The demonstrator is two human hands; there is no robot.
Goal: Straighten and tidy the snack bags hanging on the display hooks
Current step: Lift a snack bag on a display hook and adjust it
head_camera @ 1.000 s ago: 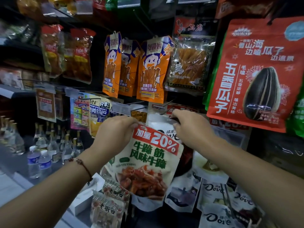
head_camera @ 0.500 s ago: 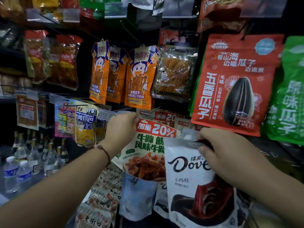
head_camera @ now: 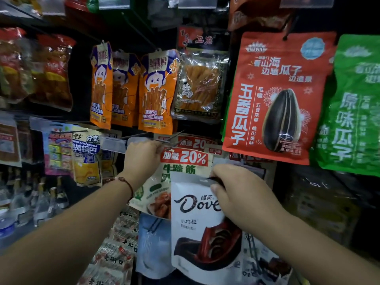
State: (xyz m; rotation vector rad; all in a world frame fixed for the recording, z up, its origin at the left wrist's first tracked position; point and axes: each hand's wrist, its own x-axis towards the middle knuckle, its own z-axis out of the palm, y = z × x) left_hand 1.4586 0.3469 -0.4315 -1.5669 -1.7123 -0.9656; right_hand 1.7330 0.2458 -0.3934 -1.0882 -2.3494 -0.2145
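**Readable print on the hanging bags**

The white bag (head_camera: 197,227) in front reads "Dove", with 德芙 above the word and 小巧粒 below it. Just behind it and up to its left, the cream bag (head_camera: 181,167) carries a red banner "加量 20%" over green 牛蹄筋. Above and right of the white bag, the red bag (head_camera: 275,95) reads 五香瓜子 in large white characters, with 边嗑瓜子 near its top. Right of that, the green bag (head_camera: 353,112) reads 原味瓜子. Far left of the white bag, the yellow bag (head_camera: 87,153) shows 分享. Below and left of it, the small packets (head_camera: 115,258) read 老街口. Other print is too blurred.
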